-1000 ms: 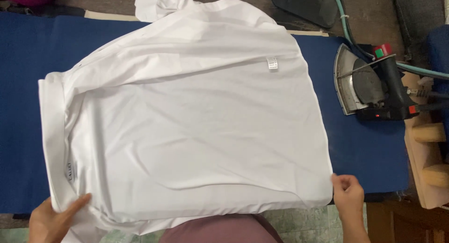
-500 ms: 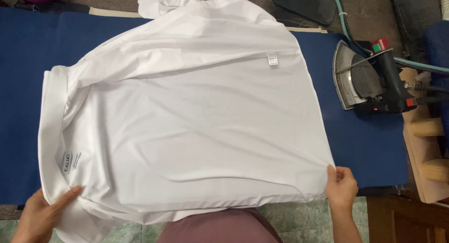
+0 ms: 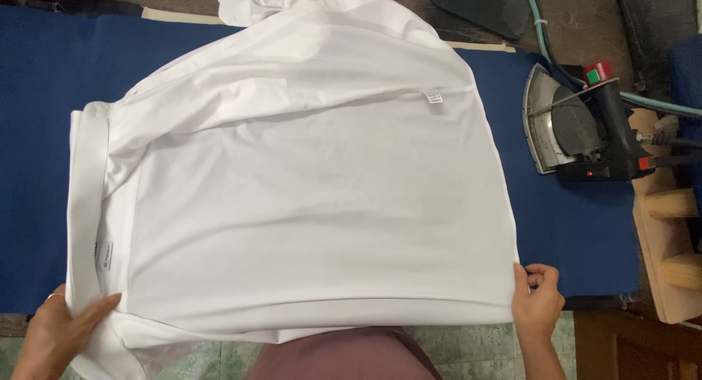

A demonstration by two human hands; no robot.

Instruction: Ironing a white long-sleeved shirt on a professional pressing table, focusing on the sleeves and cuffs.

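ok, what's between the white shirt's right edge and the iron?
Head view: only bare blue ironing cover separates the white shirt from the iron. The right hand grips the shirt's lower corner, below that gap.

shirt (image 3: 307,197) flat on the ironing board (image 3: 36,131), iron (image 3: 578,131) to its right on the board

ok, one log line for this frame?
left hand: on shirt collar end | right hand: pinching hem corner | iron: parked right on blue board
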